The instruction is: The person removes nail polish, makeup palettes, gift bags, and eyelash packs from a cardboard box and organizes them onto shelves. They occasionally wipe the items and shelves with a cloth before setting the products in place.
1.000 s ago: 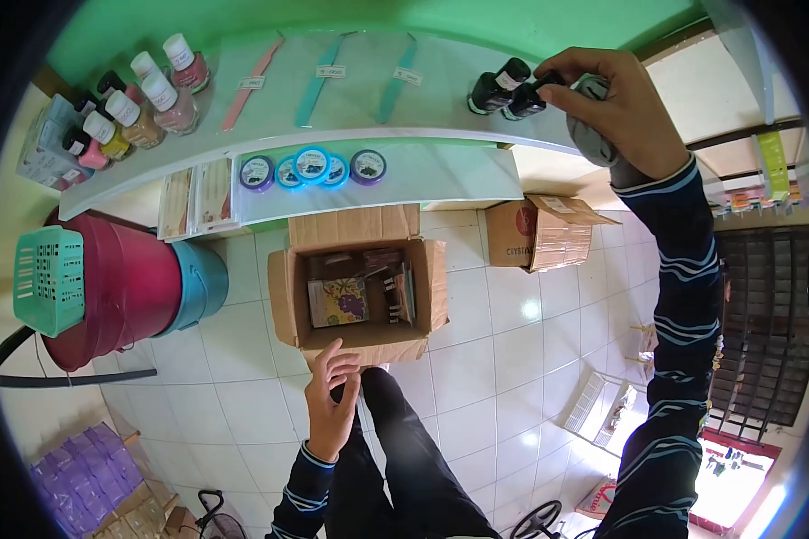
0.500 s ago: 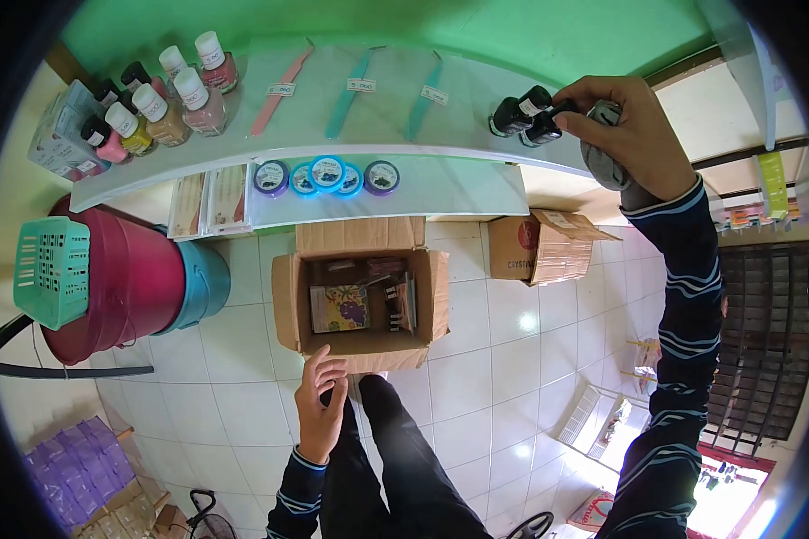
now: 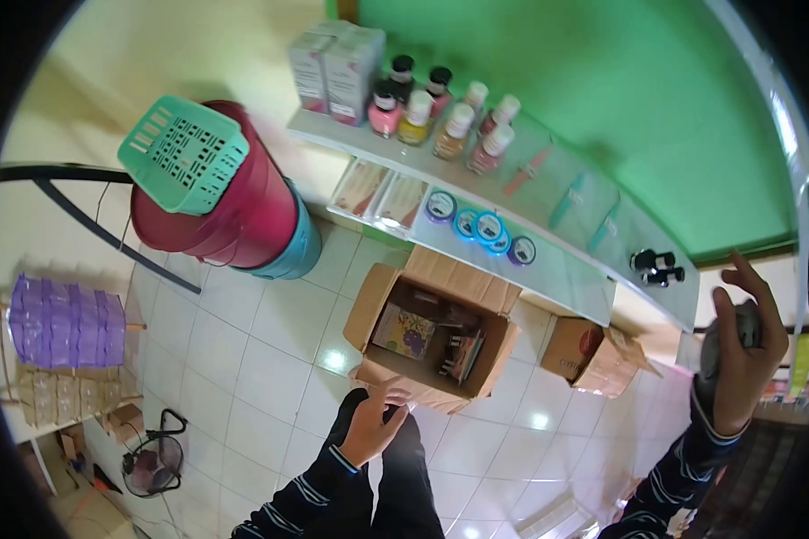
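Observation:
My right hand [image 3: 753, 346] is at the far right, its fingers round a grey cloth [image 3: 724, 350], just off the end of the upper shelf [image 3: 530, 216]. Two small black bottles [image 3: 658, 268] lie side by side near that end. My left hand [image 3: 373, 422] is low in the middle, beside the near flap of an open cardboard box [image 3: 490, 359]; its fingers are apart and nothing is in them. A patterned packet [image 3: 404, 331] and other small items lie inside the box. Nail polish bottles [image 3: 454, 133] and tweezers [image 3: 568, 199] rest on the upper shelf.
Round tins [image 3: 488, 227] sit on the lower shelf. A green basket [image 3: 184, 153] tops a red bucket [image 3: 243, 216] at the left, beside a blue bucket [image 3: 306, 242]. Another carton [image 3: 571, 349] stands on the tiled floor. Purple packs [image 3: 67, 322] are at the far left.
The view has swung left and tilted. My right hand has moved away from the black bottles with the cloth still in it. My left hand remains near the box's front flap.

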`<state>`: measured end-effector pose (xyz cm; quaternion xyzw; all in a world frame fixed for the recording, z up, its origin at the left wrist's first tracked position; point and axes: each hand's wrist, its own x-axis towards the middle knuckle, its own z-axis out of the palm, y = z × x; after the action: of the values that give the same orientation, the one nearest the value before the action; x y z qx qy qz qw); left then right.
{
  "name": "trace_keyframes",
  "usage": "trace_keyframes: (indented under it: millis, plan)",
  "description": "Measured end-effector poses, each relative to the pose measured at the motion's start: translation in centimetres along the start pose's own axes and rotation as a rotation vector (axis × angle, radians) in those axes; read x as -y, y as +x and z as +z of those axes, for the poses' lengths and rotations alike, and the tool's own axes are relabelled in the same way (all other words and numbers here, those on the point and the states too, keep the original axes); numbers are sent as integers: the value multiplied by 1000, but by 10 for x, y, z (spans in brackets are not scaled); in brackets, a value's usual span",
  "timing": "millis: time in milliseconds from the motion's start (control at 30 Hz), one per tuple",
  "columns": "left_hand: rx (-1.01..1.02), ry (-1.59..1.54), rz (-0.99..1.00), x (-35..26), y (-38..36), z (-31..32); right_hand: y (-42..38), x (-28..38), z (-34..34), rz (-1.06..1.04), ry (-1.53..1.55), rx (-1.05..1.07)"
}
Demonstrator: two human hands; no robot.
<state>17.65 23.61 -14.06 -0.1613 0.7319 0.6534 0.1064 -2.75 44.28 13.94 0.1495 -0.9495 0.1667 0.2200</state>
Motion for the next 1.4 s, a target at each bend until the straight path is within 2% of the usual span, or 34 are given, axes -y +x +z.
trace_keyframes:
  millis: [100, 167, 233, 300, 500, 633, 700, 1400]
  plan:
    - [-31, 7, -8, -7, -8, -12, 41, 65, 31, -377, 267, 114]
    - [-46, -14, 2, -12, -13, -21, 77, 104, 59, -207, 446, 518]
    - [-72, -19, 3, -17, -17, -30, 118, 108, 124, -569, 342, 423]
    - [-97, -22, 3, -18, -22, -40, 142, 124, 157, -620, 287, 408]
    - [-223, -76, -32, -11, -30, -61, 157, 156, 172, -654, 100, 527]
    - [-286, -87, -29, -4, -30, -66, 165, 159, 176, -669, 88, 608]
    - [-315, -87, -14, -4, -29, -67, 164, 158, 177, -604, 118, 600]
    - [-274, -71, 1, -11, -15, -67, 164, 149, 179, -681, 163, 647]
